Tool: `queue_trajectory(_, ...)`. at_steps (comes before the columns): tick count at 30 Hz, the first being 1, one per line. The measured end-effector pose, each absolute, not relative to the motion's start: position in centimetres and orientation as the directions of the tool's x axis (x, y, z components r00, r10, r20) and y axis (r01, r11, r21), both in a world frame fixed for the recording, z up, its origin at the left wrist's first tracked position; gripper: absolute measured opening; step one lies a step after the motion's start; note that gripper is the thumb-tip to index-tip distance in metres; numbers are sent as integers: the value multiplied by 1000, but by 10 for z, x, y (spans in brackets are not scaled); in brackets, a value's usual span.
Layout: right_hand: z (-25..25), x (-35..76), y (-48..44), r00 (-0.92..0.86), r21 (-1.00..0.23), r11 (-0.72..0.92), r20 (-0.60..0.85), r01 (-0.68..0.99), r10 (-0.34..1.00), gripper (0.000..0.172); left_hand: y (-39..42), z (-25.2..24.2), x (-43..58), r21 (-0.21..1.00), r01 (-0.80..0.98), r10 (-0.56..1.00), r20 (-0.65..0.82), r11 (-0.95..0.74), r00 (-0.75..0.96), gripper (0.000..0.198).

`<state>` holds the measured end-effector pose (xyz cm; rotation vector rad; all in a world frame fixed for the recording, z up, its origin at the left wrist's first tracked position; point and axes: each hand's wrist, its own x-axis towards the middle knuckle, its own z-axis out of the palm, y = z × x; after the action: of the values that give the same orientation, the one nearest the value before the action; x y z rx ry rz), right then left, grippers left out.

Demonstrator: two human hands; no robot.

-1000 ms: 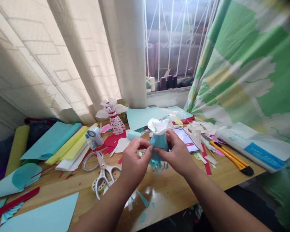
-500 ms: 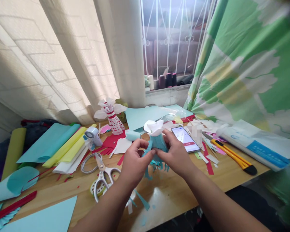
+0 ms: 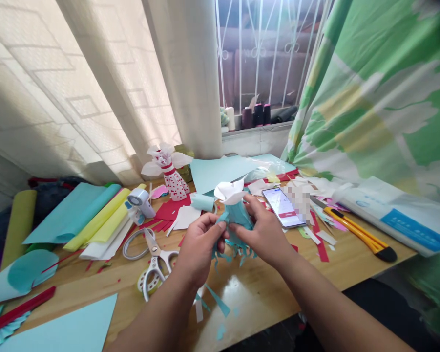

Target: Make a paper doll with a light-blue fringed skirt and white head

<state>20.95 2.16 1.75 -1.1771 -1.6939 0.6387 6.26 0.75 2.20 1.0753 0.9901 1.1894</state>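
Observation:
Between my hands, above the table, is a paper flower (image 3: 230,191) with a white cupped top and a blue crepe paper (image 3: 238,215) wrap below it, ending in a curled fringe. My left hand (image 3: 201,244) pinches the wrap's left edge between thumb and fingertips. Around the right side of the wrap goes my right hand (image 3: 265,232), thumb in front and fingers partly hidden behind. Scissors (image 3: 157,259) lie left of my left hand, next to a tape roll (image 3: 146,283). Just beyond my right hand rests a phone (image 3: 283,208) with its screen lit.
A dotted paper figure (image 3: 174,183) stands at the back. Rolled crepe paper (image 3: 73,210) in blue and yellow lies left, near a white device (image 3: 141,200). To the right are a yellow utility knife (image 3: 359,234) and a plastic packet (image 3: 406,215). Blue scraps (image 3: 219,300) lie in front.
My left hand has shifted a little left, drawing the edge of the blue crepe paper outward from the wrap. My right hand stays around it. The view has moved slightly.

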Motion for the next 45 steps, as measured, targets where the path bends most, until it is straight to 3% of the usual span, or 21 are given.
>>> queue_trajectory(15,5,207,24,-133,-810,363,342,461,930,57,10,9,51,993,-21,987,-110,113,115,24)
queue_trajectory(31,-2,205,24,-112,-820,352,340,452,934,55,12,4,47,994,104,985,-35,18,171,24)
queue_trajectory(39,-2,216,33,-124,-951,279,263,136,957,55,13,1,44,991,131,955,-26,-14,297,28)
queue_trajectory(45,5,228,37,-115,-963,214,235,-166,965,54,4,2,52,997,58,879,-72,50,471,23)
